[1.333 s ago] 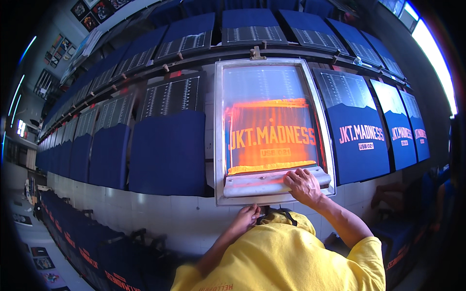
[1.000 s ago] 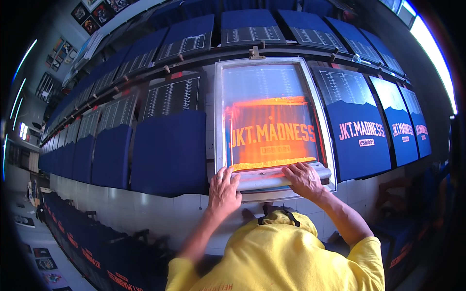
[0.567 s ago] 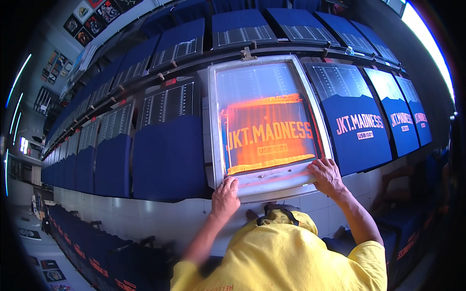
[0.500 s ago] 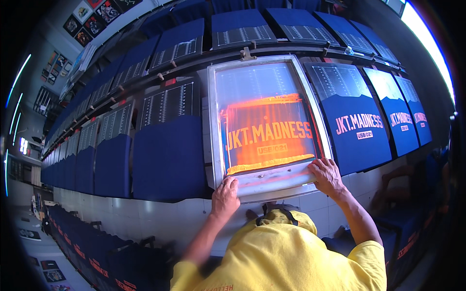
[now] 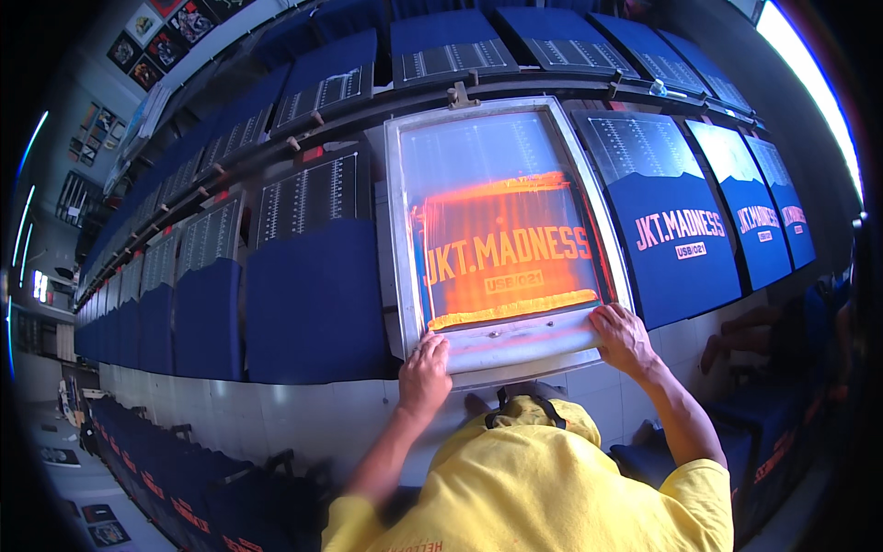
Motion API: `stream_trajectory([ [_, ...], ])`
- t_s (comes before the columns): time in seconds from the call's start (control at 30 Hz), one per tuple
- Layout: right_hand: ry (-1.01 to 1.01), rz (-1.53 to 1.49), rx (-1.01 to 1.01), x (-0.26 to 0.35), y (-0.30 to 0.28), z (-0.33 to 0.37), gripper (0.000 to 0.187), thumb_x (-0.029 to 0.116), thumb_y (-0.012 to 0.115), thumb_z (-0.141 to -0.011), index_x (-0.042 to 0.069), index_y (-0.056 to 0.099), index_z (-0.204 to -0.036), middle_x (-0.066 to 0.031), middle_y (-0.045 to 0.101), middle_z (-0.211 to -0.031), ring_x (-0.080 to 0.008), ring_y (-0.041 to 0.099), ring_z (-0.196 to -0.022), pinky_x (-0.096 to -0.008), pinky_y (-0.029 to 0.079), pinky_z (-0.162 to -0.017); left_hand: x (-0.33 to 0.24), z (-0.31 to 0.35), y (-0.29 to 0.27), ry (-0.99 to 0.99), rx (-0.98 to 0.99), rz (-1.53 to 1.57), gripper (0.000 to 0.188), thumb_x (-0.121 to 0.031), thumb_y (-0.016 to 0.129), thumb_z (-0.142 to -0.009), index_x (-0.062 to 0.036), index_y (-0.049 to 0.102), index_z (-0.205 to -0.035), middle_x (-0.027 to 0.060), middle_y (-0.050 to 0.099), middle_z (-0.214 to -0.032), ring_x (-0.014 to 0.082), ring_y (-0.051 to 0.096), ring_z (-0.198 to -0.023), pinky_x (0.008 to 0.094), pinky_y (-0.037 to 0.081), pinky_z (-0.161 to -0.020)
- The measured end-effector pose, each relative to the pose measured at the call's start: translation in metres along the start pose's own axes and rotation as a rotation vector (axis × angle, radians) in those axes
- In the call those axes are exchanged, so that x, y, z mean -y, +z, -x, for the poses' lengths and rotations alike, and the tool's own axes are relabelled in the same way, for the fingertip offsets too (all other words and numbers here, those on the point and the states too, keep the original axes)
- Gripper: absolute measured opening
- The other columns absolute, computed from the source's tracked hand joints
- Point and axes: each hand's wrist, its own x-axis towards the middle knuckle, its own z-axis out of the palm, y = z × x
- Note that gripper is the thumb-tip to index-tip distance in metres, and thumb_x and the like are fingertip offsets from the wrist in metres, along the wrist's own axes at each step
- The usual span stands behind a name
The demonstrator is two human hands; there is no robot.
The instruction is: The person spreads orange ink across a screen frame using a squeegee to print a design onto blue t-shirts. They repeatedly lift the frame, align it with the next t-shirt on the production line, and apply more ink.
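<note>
A screen-printing frame (image 5: 393, 184) with a pale border lies over one of the navy shirts. Orange ink (image 5: 501, 225) covers the middle of its mesh, and block lettering shows through. Across the near end lies a long pale squeegee (image 5: 515, 342), with a thick bead of yellow-orange ink (image 5: 524, 309) along its far edge. My left hand (image 5: 424, 373) is closed on the squeegee's left end. At the right end, my right hand (image 5: 625, 339) has its fingers curled over it. My thumbs are partly hidden.
Right of the frame lie printed navy shirts (image 5: 681, 267) on boards; plain navy shirts (image 5: 317, 294) line the left. A dark rail (image 5: 354, 120) with a metal clamp (image 5: 460, 95) runs behind the frame. More boards stand beyond it. A person's bare leg (image 5: 727, 345) shows at lower right.
The view has shifted a little, so the boards and frame sit slightly further left. Both hands keep their hold on the squeegee, which stays at the frame's near end.
</note>
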Motion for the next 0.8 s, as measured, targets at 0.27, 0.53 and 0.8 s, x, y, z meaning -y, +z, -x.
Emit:
stream_trajectory([
  [0.27, 0.029, 0.042, -0.035, -0.008, 0.020, -0.015, 0.037, 0.002, 0.071, -0.062, 0.004, 0.059, -0.097, -0.0087, 0.058, -0.100, -0.0285, 0.058, -0.093, -0.0392, 0.052, -0.082, 0.022, -0.015, 0.017, 0.051, -0.041, -0.009, 0.026, 0.006, 0.060, -0.078, 0.0022, 0.071, -0.101, 0.0148, 0.071, -0.109, 0.0281, 0.068, -0.110, 0.0373, 0.056, -0.094],
  [0.53, 0.052, 0.059, -0.023, -0.040, 0.019, -0.089, 0.033, 0.003, 0.071, -0.063, 0.005, 0.059, -0.094, -0.0088, 0.059, -0.098, -0.0286, 0.058, -0.094, -0.0395, 0.053, -0.082, 0.067, -0.100, 0.022, 0.081, -0.020, 0.013, 0.029, 0.008, 0.060, -0.073, 0.0006, 0.072, -0.099, 0.0142, 0.072, -0.110, 0.0291, 0.070, -0.106, 0.0384, 0.057, -0.092],
  [0.8, 0.087, 0.050, -0.082, -0.091, 0.035, -0.169, 0.011, 0.006, 0.066, -0.075, 0.005, 0.063, -0.086, -0.0108, 0.063, -0.092, -0.0306, 0.062, -0.092, -0.0430, 0.054, -0.079, 0.111, -0.196, 0.033, 0.127, -0.065, 0.047, 0.025, 0.008, 0.060, -0.075, -0.0003, 0.071, -0.095, 0.0146, 0.073, -0.103, 0.0320, 0.071, -0.095, 0.0404, 0.059, -0.085],
])
